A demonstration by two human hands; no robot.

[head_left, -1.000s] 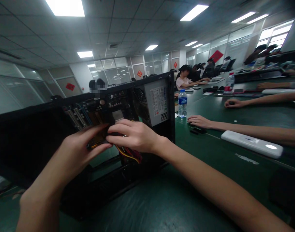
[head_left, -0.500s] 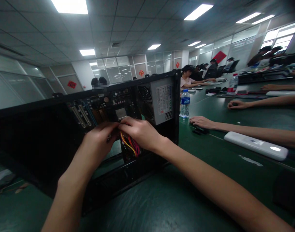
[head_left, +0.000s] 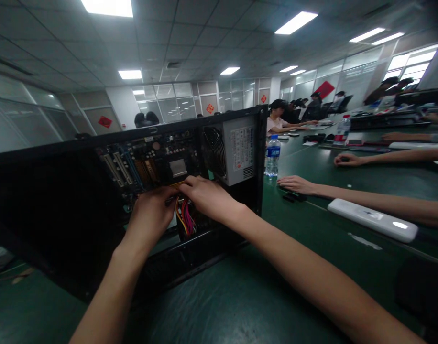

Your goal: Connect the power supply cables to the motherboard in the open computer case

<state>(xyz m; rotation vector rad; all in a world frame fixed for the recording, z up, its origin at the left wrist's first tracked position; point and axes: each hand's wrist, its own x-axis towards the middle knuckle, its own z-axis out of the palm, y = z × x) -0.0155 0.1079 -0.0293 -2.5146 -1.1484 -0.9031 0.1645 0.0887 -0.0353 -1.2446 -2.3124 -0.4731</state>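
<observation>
An open black computer case (head_left: 54,205) stands on the table before me. Inside it are a motherboard (head_left: 161,148), a silver power supply (head_left: 240,153) with a dark fan grille, and a square metal-topped part (head_left: 178,167). Yellow, red and purple power cables (head_left: 186,217) hang just below my fingertips. My right hand (head_left: 210,198) is closed, its fingers pinching the upper end of these cables. My left hand (head_left: 152,210) is closed too, its fingertips meeting the right hand's; whatever lies in its fingers is hidden.
On the green table (head_left: 219,310), a water bottle (head_left: 272,156) stands right of the case. A co-worker's hand (head_left: 296,184) rests beside small black pieces (head_left: 292,195). A long white device (head_left: 372,220) lies in front of that forearm. More people sit farther back.
Both hands stay close together in the case. My right hand has shifted slightly left, and the cables below it have swung left. A yellow strand now shows above my fingers.
</observation>
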